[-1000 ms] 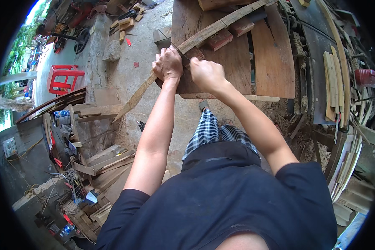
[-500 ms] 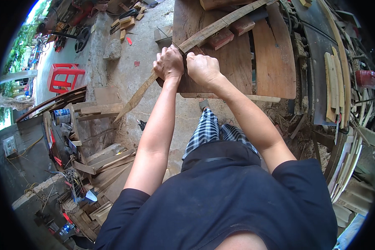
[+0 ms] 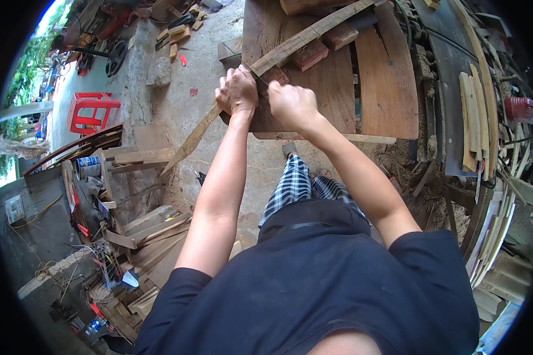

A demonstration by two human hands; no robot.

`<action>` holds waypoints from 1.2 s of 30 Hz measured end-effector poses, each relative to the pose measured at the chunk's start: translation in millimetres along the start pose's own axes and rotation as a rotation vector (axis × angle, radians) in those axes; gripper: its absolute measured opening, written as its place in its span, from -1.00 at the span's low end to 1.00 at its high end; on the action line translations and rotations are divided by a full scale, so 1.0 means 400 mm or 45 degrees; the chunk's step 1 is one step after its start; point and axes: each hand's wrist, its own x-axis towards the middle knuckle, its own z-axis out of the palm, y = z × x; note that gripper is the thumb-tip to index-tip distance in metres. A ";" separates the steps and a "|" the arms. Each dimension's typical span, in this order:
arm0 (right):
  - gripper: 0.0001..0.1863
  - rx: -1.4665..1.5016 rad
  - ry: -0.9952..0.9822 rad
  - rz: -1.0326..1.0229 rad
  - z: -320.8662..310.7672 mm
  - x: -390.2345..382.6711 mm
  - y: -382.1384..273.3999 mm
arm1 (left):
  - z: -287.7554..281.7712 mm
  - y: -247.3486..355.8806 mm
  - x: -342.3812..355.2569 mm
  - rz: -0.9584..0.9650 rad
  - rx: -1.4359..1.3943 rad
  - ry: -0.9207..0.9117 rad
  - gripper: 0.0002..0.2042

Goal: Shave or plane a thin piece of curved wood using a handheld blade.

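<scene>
A long, rough wooden strip [image 3: 311,34] runs slantwise from the far right to the near left, its near end sticking out past the plank bench [image 3: 388,94]. My left hand [image 3: 237,90] is closed round the strip at the bench's left edge. Just right of it, my right hand [image 3: 293,107] is curled into a fist, slightly blurred. From that fist a thin dark blade-like tool [image 3: 257,76] reaches across the strip, close beside my left hand. Its handle is hidden in the fist, so its exact kind cannot be made out. Reddish wooden blocks [image 3: 310,55] lie beside the strip.
A grey block [image 3: 229,50] stands left of the bench. A red plastic stool [image 3: 93,112] is farther left. Scrap boards [image 3: 160,236] are piled at the lower left. Thin wooden slats [image 3: 472,118] and a red-tinted container [image 3: 521,110] are at the right.
My right hand has moved a little to the right and nearer, away from my left hand, and more of the dark blade shows between them. My left hand stays on the strip.
</scene>
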 end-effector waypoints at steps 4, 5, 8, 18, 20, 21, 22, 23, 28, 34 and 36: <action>-0.81 -0.003 -0.204 0.050 -0.046 -0.088 0.011 | -0.010 -0.008 -0.002 -0.049 -0.004 -0.026 -0.57; -0.81 0.018 -0.183 0.034 -0.051 -0.080 0.011 | -0.011 -0.006 -0.001 -0.026 -0.002 -0.024 -0.56; -0.78 0.027 -0.156 0.050 -0.029 0.003 0.005 | -0.007 0.016 0.001 -0.030 0.027 -0.012 -0.61; -0.80 -0.010 -0.197 0.046 -0.028 -0.089 0.010 | -0.015 -0.008 -0.007 -0.050 0.042 0.007 -0.63; -0.79 0.048 -0.067 0.041 -0.020 -0.032 0.004 | -0.008 0.007 0.004 -0.023 0.038 -0.020 -0.63; -0.79 0.047 -0.057 0.058 -0.003 0.011 0.005 | -0.005 0.020 0.004 -0.007 0.031 -0.021 -0.63; -0.79 0.049 -0.054 0.061 0.005 0.032 0.000 | -0.005 0.022 0.003 -0.017 0.029 -0.023 -0.63; -0.79 0.039 -0.025 0.057 0.010 0.047 0.000 | -0.004 0.026 0.003 -0.026 0.026 -0.025 -0.64; -0.80 0.044 -0.154 0.025 -0.017 -0.048 0.006 | -0.024 0.001 -0.006 -0.066 -0.009 -0.032 -0.56; -0.81 0.075 -0.061 0.063 -0.002 0.023 -0.002 | -0.007 0.014 0.005 0.007 -0.028 -0.011 -0.57; -0.80 0.049 -0.010 0.086 0.019 0.070 0.006 | -0.010 0.043 0.003 -0.043 -0.040 -0.054 -0.57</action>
